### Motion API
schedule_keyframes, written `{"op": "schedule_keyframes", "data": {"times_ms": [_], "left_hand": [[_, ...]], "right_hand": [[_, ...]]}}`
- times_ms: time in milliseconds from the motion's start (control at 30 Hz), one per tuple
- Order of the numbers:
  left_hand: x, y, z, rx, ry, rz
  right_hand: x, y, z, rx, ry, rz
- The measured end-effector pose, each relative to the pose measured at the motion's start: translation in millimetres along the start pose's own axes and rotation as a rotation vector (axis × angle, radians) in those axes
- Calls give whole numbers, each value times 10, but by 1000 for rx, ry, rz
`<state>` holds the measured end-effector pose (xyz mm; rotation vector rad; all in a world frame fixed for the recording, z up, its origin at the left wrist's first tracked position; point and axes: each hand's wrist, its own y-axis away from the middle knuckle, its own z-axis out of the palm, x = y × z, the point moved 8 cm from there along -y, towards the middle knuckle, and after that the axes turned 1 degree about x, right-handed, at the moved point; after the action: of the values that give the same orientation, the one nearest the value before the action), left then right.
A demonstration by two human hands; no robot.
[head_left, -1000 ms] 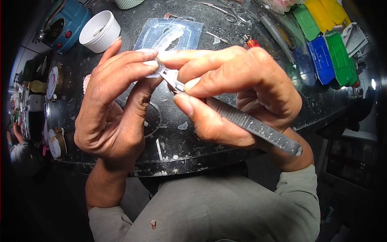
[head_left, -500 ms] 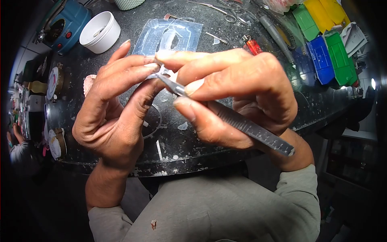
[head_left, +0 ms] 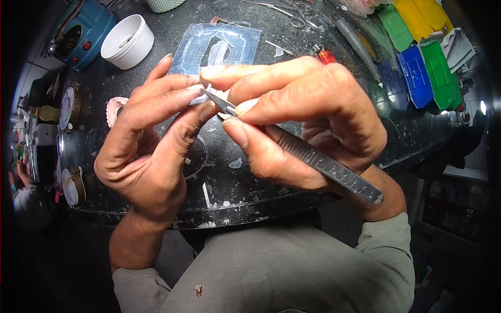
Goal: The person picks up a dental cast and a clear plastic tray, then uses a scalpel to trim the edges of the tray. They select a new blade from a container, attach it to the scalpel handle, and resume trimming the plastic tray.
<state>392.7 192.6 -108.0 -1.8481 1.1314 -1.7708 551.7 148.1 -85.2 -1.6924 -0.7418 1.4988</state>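
Note:
Between the fingertips and thumb of my left hand (head_left: 156, 122) is a small, translucent whitish plastic piece (head_left: 200, 99), mostly hidden by the fingers. My right hand (head_left: 313, 109) grips a grey metal scalpel (head_left: 323, 161) with ruler marks along its flat handle. The scalpel's pointed end rests at the plastic piece, close to my left thumb and fingertips; whether it cuts in cannot be seen. Fingers of my right hand also reach over to my left fingertips. Behind the hands lies a clear plastic sheet (head_left: 182, 49) with a moulded, cut-out middle.
A white tub (head_left: 128, 49) and a blue machine (head_left: 86, 36) stand at the back left. A pink ridged cast (head_left: 113, 112) sits beside my left hand. Scissors (head_left: 296, 21), a grey handpiece (head_left: 357, 49) and coloured bins (head_left: 416, 75) are toward the right. Plastic scraps (head_left: 236, 163) lie on the dark table.
The scalpel's tip has shifted slightly up and left along the plastic piece. My right fingers have moved a little with it; my left hand keeps its hold.

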Motion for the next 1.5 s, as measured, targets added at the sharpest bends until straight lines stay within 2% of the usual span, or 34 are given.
{"op": "schedule_keyframes", "data": {"times_ms": [167,267,400,467,533,600,633,733,800,833,933,1000,1100,1133,1200,1333,1500], "left_hand": [[-12,8,-8,7,-19,7],[-11,14,-12,15,-11,0],[-30,10,-26,-1,18,21],[-23,3,6,-1,14,-4],[1,18,14,1,8,-31],[-46,46,19,-2,-15,-141],[-46,46,35,-4,-13,-141],[-47,49,76,21,148,-178],[-198,90,117,48,367,-490],[-257,114,112,58,430,-542],[-313,66,119,9,609,-501],[-256,54,103,12,519,-506],[-222,99,167,-26,492,-591],[-224,103,167,-25,492,-593],[-164,72,197,-69,526,-513],[-155,94,186,-86,464,-501],[-138,81,166,-77,381,-457]], "right_hand": [[8,4,17,-21,-18,-24],[10,1,14,-7,-44,34],[-44,-21,56,-85,-58,-60],[-20,-51,-86,109,-200,-11],[-53,-132,-80,16,22,-164],[-40,-124,-3,-141,271,-274],[-7,-84,0,-84,320,-222],[16,-68,57,-223,399,-278],[102,-89,48,-321,297,-239],[98,-94,48,-351,288,-244],[101,-129,-90,-316,161,-154],[135,-121,-102,-315,123,-121],[121,-206,-73,-106,47,-182],[117,-199,-78,-106,46,-180],[102,-154,10,-250,44,-161],[115,-140,-38,-179,-4,-50],[95,-139,-34,-173,-4,-67]]}}
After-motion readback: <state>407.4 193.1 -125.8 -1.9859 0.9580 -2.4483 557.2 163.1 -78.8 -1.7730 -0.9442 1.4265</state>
